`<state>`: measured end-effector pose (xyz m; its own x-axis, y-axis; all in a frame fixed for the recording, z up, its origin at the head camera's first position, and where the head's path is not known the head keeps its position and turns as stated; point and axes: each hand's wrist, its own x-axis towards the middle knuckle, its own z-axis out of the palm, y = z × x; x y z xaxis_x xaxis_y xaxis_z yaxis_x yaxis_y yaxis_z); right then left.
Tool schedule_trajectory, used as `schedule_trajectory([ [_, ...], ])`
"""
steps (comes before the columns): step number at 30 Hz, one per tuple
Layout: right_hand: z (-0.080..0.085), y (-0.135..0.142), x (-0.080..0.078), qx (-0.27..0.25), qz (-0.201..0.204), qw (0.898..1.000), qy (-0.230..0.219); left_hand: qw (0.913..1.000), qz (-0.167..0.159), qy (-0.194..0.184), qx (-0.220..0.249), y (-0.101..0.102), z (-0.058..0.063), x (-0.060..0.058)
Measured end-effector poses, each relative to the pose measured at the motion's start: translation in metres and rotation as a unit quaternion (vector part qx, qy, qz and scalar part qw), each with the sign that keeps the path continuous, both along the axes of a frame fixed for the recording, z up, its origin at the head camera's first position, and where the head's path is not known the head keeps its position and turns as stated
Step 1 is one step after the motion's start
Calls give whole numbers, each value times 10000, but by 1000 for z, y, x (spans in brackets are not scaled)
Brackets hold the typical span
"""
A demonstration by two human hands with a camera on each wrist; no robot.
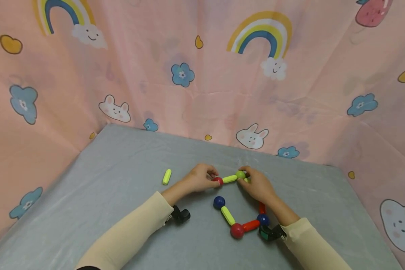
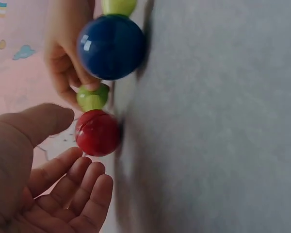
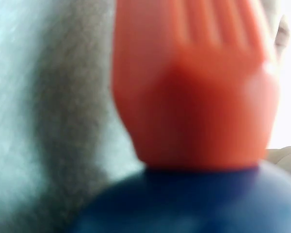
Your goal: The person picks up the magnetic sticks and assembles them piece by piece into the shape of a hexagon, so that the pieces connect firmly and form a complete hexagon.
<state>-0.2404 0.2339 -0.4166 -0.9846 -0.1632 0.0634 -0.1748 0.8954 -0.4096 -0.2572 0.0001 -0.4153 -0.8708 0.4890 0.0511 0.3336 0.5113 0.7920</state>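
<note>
My left hand (image 1: 200, 178) is at a red ball (image 2: 98, 133); its thumb and fingers are spread beside the ball, not closed round it. A yellow rod (image 1: 230, 179) joins this ball to a green ball (image 1: 240, 174), which my right hand (image 1: 259, 186) pinches between thumb and fingers. Another yellow rod (image 1: 246, 180) shows partly under the right hand. From there a red rod (image 1: 262, 207) runs to a blue ball (image 1: 263, 219). The chain continues through a second red rod (image 1: 251, 225), a larger red ball (image 1: 237, 230) and a yellow rod (image 1: 227, 215) to a blue ball (image 1: 219, 202).
One loose yellow rod (image 1: 167, 177) lies left of the left hand on the grey cloth (image 1: 138, 150). A pink patterned curtain (image 1: 202, 101) rises behind and at both sides. Near the nearer blue ball is the right wrist's black camera (image 1: 271, 233).
</note>
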Motion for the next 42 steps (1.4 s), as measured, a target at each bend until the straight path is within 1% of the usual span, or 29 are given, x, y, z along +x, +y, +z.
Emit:
schedule_trajectory([
  [3, -1, 1, 1, 3, 0, 10000, 6, 9999, 89, 77, -116, -10, 6, 6],
  [6, -1, 1, 0, -1, -38, 10000, 16, 9989, 307, 211, -287, -26, 14, 12],
  [9, -1, 1, 0, 40, -32, 10000, 57, 9963, 626, 395, -448, -46, 20, 16],
  [12, -2, 0, -1, 62, -26, 9999, 95, 9905, 1026, 632, -655, -69, 22, 17],
  [14, -2, 0, -2, 59, 0, 9999, 112, 9849, 1324, 716, -852, -83, 22, 18],
  [16, -1, -1, -2, 68, 73, 9999, 117, 9789, 1605, 726, -1032, -96, 20, 18],
  [18, 1, -1, -2, 114, 179, 9997, 74, 9741, 1816, 675, -1170, -108, 19, 20],
  [20, 5, 0, -2, 146, 302, 9994, -16, 9716, 1927, 582, -1244, -116, 15, 20],
  [22, 10, 1, -2, 136, 447, 9988, -128, 9711, 1963, 499, -1265, -123, 11, 21],
  [26, 22, 2, -4, 29, 764, 9967, -263, 9715, 1999, 210, -1261, -128, 5, 22],
  [30, 29, -3, -9, 105, 1145, 9931, -238, 9719, 2049, 23, -1156, -126, 3, 21],
  [35, 26, -13, -15, 379, 1671, 9851, -121, 9747, 2005, -133, -981, -119, 0, 20],
  [40, 22, -21, -17, 404, 1972, 9795, -11, 9790, 1862, -205, -801, -108, -1, 20],
  [42, 20, -24, -17, 490, 2003, 9785, -24, 9818, 1777, -272, -609, -101, -2, 22],
])
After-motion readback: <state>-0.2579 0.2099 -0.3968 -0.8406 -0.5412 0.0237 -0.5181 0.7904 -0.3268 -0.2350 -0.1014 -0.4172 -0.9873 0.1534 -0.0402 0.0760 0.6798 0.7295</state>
